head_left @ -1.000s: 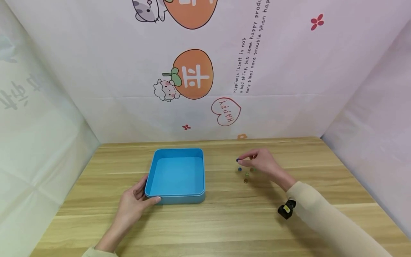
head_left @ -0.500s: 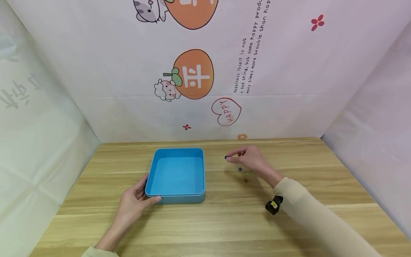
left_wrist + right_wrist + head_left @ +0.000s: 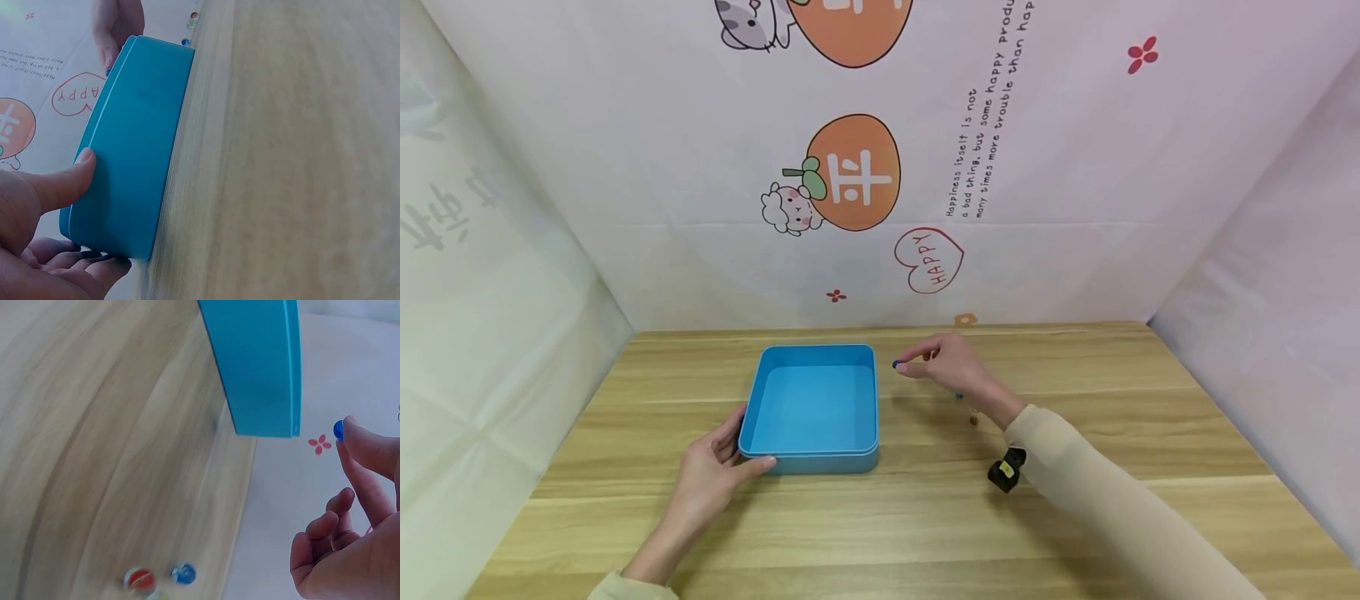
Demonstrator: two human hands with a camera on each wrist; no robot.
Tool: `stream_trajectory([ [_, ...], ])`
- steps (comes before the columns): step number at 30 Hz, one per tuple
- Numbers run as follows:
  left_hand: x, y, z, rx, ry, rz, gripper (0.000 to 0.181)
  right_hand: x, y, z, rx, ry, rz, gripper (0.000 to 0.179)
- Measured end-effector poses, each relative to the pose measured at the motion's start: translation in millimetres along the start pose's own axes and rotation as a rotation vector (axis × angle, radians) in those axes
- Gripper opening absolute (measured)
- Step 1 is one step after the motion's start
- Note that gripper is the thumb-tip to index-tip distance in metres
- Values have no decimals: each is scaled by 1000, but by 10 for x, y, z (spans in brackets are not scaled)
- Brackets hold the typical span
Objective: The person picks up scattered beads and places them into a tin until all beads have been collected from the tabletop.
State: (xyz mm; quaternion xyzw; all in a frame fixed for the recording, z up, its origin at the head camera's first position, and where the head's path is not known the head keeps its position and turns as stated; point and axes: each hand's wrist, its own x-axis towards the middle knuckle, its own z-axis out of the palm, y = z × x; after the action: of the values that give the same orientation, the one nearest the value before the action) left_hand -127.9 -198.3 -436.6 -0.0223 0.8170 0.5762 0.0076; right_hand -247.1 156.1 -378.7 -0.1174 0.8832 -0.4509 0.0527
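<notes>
A square, open-topped blue box (image 3: 827, 463) sits on the wooden table, with nothing inside. At its near left corner my left hand (image 3: 709, 473) holds it, thumb against the front wall and fingers along the left side. Thumb and index finger of my right hand (image 3: 951, 367) pinch a small blue marble (image 3: 338, 430), raised just to the right of the box's far right side. Its other fingers are curled inward, as the right wrist view shows. On the table behind that hand lie another blue marble (image 3: 184, 573) and a red swirled marble (image 3: 139, 580).
A greenish marble (image 3: 157, 595) shows at the bottom edge of the right wrist view. White printed cloth (image 3: 1045, 275) hangs behind the table (image 3: 887, 533) and along both sides. A black wrist camera (image 3: 1006, 471) hangs beneath the right sleeve.
My right hand has moved left toward the box with the pinched blue marble, away from the other marbles. My left hand and the box have stayed in place.
</notes>
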Motion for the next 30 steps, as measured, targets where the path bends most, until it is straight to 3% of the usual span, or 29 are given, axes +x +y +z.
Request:
stream_trajectory([
  [8,-2,6,10,7,-2,2,95,54,-132,103,58,-24,28,14],
  [30,-14,-1,3,-12,-6,17,95,204,-551,394,57,-74,-52,11],
])
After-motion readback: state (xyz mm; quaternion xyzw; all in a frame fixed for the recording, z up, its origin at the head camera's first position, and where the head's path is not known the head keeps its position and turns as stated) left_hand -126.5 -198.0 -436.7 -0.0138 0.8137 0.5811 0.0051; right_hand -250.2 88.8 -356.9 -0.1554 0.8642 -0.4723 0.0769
